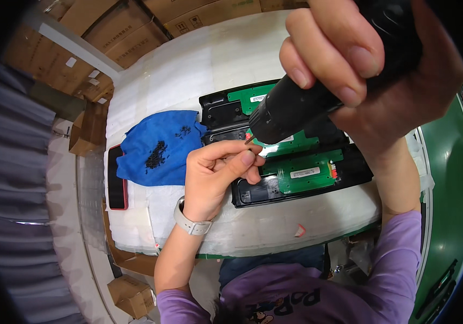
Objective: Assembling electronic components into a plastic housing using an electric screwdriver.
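Note:
My right hand (350, 65) is wrapped round a black electric screwdriver (296, 108), tilted with its nose down and to the left. Its thin bit (250, 140) ends right at the fingertips of my left hand (215, 167). Thumb and forefinger of that hand are pinched on what looks like a small black screw, mostly hidden. Under both hands lie several long black plastic housings (253, 191) with green circuit boards (296, 182) set in them. Left of these, a blue cloth (188, 162) carries a heap of tiny black screws (157, 155) and a smaller scatter.
A phone with a red edge (117, 183) lies partly under the cloth. White foam sheeting (188, 70) covers the table, with a small red-and-white scrap (300, 230) near its front edge. Cardboard boxes (129, 43) stand behind; a grey curtain (15, 189) hangs at the left.

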Demonstrator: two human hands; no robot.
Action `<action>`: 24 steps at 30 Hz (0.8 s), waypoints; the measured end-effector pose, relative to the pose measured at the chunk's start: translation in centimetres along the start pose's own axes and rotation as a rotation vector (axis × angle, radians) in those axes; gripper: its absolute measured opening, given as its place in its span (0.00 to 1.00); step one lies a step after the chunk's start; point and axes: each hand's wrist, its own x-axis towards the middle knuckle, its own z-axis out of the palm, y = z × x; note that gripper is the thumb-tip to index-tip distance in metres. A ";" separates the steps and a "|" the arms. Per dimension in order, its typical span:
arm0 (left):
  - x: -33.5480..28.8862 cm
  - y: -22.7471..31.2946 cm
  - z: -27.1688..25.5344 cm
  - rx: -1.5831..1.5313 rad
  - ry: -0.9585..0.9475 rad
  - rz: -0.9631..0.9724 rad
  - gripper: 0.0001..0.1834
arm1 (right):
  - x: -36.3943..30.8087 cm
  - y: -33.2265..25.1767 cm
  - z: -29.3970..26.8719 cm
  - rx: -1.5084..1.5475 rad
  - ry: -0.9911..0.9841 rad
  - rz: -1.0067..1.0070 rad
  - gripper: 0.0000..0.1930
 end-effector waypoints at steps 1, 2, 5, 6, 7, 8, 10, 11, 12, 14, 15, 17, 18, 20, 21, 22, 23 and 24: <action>0.1 -0.2 -0.4 -0.031 -0.019 0.027 0.09 | -0.1 0.1 0.0 0.002 0.000 0.004 0.19; 0.2 -0.2 -0.7 -0.062 -0.038 0.054 0.09 | 0.0 0.3 0.1 0.003 -0.001 0.008 0.19; 0.4 -0.4 -0.9 -0.095 -0.043 0.038 0.09 | -0.3 0.4 0.2 -0.013 0.004 0.017 0.18; 0.4 -0.4 -1.1 -0.096 -0.042 0.039 0.09 | -0.5 0.4 0.1 -0.015 0.004 0.021 0.18; 0.3 -0.5 -1.2 -0.064 -0.047 0.035 0.09 | -0.5 0.6 0.2 -0.016 0.005 0.025 0.18; 0.3 -0.6 -1.4 -0.032 -0.053 0.030 0.09 | -0.6 0.8 0.3 -0.017 0.006 0.030 0.18; 0.1 -0.6 -1.4 -0.004 -0.067 0.024 0.09 | -0.6 0.9 0.2 -0.020 0.010 0.038 0.18; 0.1 -0.6 -1.4 0.025 -0.082 0.019 0.10 | -0.7 0.9 0.1 -0.021 0.012 0.042 0.18; 0.1 -0.6 -1.3 0.022 -0.085 0.017 0.10 | -0.7 0.8 0.0 -0.025 0.016 0.043 0.17; 0.2 -0.6 -1.1 -0.025 -0.091 0.009 0.10 | -0.7 0.2 -0.4 -0.033 0.022 0.046 0.17; 0.2 -0.5 -1.1 -0.025 -0.089 0.009 0.10 | -0.7 -0.1 -0.7 -0.034 0.023 0.050 0.17; 0.1 -0.2 -1.1 -0.064 -0.023 -0.006 0.10 | -0.4 -0.2 -1.0 -0.035 0.022 0.058 0.17; 0.0 -0.3 -1.2 -0.064 -0.017 -0.002 0.10 | -0.3 -0.1 -0.9 -0.034 0.019 0.065 0.17; 0.1 -0.4 -1.3 -0.074 -0.032 0.012 0.10 | -0.2 -0.1 -0.9 -0.033 0.009 0.081 0.16; 0.1 -0.4 -1.3 -0.076 -0.029 0.016 0.10 | -0.2 0.0 -0.8 -0.034 0.005 0.086 0.16; 0.1 -0.5 -1.3 -0.073 -0.044 0.017 0.10 | -0.1 0.4 -0.5 -0.035 0.001 0.092 0.16; 0.1 -0.5 -1.3 -0.069 -0.058 0.018 0.10 | 0.0 0.6 -0.3 -0.036 -0.003 0.098 0.16; 0.1 -0.5 -1.3 -0.072 -0.059 0.023 0.10 | 0.0 0.8 0.0 -0.040 -0.006 0.100 0.16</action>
